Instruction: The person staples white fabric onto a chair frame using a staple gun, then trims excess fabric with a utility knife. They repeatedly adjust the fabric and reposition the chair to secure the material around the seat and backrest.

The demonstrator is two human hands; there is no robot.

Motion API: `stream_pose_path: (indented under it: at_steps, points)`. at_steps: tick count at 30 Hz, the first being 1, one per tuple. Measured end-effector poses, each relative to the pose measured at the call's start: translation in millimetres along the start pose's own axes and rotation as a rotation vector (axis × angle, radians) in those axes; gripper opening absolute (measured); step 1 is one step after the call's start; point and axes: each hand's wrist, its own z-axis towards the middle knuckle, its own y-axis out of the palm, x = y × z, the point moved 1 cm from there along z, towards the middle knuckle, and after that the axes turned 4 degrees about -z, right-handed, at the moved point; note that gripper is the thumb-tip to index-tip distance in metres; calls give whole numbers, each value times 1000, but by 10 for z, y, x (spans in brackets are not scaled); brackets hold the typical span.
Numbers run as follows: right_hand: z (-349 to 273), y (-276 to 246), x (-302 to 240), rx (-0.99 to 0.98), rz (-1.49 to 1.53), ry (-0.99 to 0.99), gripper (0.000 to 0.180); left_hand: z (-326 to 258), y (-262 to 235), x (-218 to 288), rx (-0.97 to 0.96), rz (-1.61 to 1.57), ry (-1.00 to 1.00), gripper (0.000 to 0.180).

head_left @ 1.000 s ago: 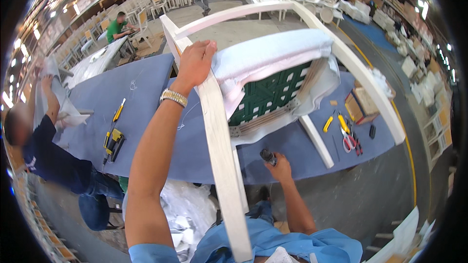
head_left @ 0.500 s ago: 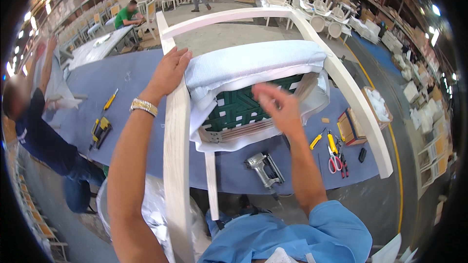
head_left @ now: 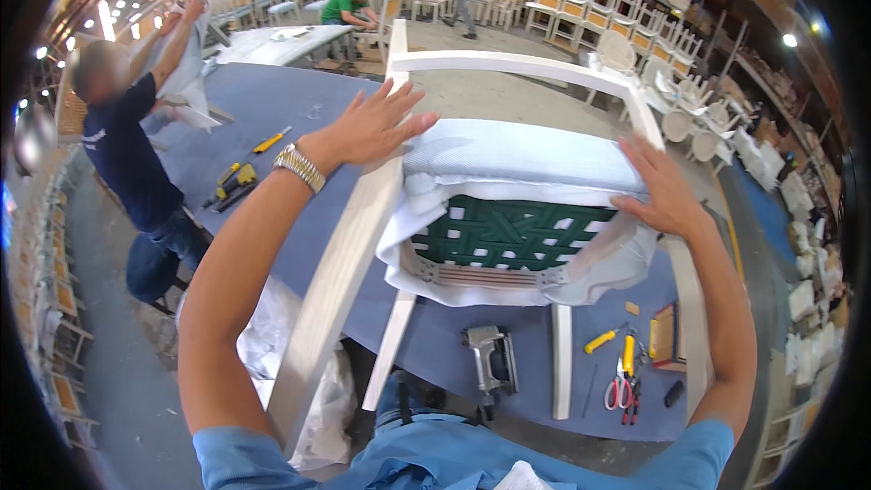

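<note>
Overhead, the white chair frame (head_left: 345,245) is pressed by the spread left hand (head_left: 372,127), the pale seat fabric (head_left: 517,156) flattened by the right hand (head_left: 660,189) at three o'clock.

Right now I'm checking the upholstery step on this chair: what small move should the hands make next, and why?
Probably pull the loose white fabric taut over the seat edge. Both the left hand and right hand lie flat on the upturned chair, the fabric hangs slack around the green webbing, and the staple gun lies unheld.
</note>
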Motion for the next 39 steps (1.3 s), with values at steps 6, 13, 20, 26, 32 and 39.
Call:
stream_pose_path:
  at_steps: [6,13,20,26,32,39]
  points:
    - [-155,5,-59,4,109,50,79,413,-329,207,-67,162,46,97]
    - [-199,136,10,46,120,66,77,590,-424,388,-377,421,110,87]
    - [-241,38,26,41,98,90,78,705,286,601,-294,143,195,79]
    - [-181,172,3,100,81,30,82,895,-375,565,-152,-290,-25,95]
    - [-233,110,5,53,111,47,88,473,238,748,-176,21,336,95]
    - [-136,191,-18,83,80,58,96,972,231,926,-477,-176,60,88]
